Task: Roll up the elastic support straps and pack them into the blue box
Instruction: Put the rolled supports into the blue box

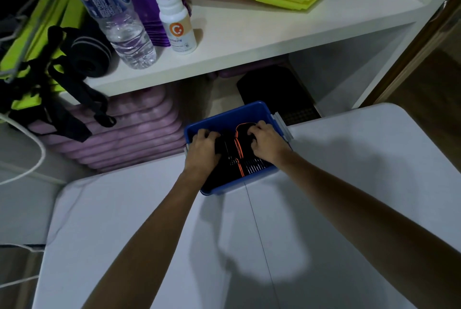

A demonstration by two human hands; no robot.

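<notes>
The black straps with the orange edging (238,151) are already down inside the blue box (224,115), which sits at the far edge of the white table (349,159), just below the shelf (249,34). The step now looks like seating them — best done by pressing evenly from both sides so the rolls stay tight and sink below the rim rather than springing loose.

The left hand (203,151) is in the box on one side, fingers curled over the dark fabric. The right hand (265,140) is on the other, fingers bent and dug into the bundle — whether it pinches or only presses, I can't quite tell in this dim light.

Up on the shelf stand a water bottle (117,16) and a white pill bottle (175,21), with another rolled black strap (87,56) beside them.
</notes>
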